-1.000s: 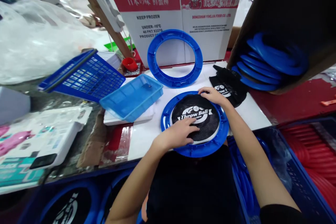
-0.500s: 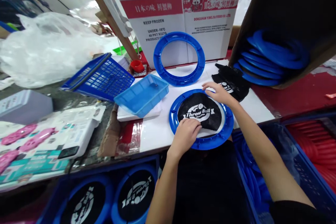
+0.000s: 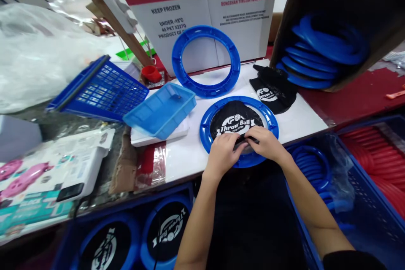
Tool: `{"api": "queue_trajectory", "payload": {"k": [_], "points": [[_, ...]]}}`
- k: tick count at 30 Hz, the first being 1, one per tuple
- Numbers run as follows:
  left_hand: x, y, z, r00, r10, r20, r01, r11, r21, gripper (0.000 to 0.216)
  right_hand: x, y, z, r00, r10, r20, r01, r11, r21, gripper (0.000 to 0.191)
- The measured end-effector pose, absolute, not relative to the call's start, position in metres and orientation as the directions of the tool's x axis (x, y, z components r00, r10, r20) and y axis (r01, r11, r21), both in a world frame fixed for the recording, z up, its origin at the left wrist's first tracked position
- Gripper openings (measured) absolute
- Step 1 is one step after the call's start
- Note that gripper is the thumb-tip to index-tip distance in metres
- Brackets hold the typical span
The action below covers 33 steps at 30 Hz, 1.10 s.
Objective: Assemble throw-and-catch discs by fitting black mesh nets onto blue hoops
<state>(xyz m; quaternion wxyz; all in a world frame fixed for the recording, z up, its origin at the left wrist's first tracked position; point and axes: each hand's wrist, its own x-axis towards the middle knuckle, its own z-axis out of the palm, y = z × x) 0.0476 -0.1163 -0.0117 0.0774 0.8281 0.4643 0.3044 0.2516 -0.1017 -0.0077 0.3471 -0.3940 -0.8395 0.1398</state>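
Observation:
A blue plastic ring lies flat on the white board in front of me. Across its opening rests a black mesh disc printed "Throw Ball". My left hand and my right hand meet at the disc's near edge, fingers closed on the mesh. A pale strip of the board shows between mesh and ring at the right. Behind, a second blue ring leans upright against a white carton. More black mesh discs are piled to the right.
A light blue tray and a blue basket stand at left. An open carton at right holds several blue rings. Crates below the table edge contain finished-looking discs, blue rings and red rings.
My right hand has moved from the ring's far right side to the near edge of the mesh, beside my left hand. The camera view has shifted slightly.

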Motion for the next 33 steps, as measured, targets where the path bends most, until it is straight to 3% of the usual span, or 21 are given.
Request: {"api": "queue_trajectory", "payload": {"k": [6,13,19,24,28,33], "points": [[0.049,-0.097,-0.017,0.373,0.802,0.467,0.753,-0.555,0.353,0.007,0.257,-0.081,-0.009,-0.364,0.754,0.546,0.490,0.654,-0.576,0.014],[0.045,-0.097,-0.020,0.369,0.737,0.567,0.639,-0.644,0.422,0.018,0.248,-0.106,0.004,-0.488,0.685,0.541,0.609,0.711,-0.350,0.014],[0.037,-0.096,-0.018,0.359,0.685,0.634,0.392,-0.727,0.564,0.013,0.233,-0.117,-0.012,-0.317,0.719,0.618,0.592,0.659,-0.464,0.014],[0.027,-0.100,-0.020,0.393,0.649,0.651,0.369,-0.760,0.535,0.015,0.241,-0.114,-0.019,-0.260,0.661,0.704,0.522,0.710,-0.473,0.021],[0.018,-0.103,-0.024,0.473,0.594,0.651,0.372,-0.804,0.463,0.017,0.253,-0.116,-0.014,-0.363,0.610,0.704,0.425,0.781,-0.457,0.016],[0.015,-0.102,-0.024,0.489,0.580,0.651,0.329,-0.814,0.479,0.018,0.261,-0.119,-0.015,-0.528,0.580,0.620,0.434,0.812,-0.391,0.016]]}}
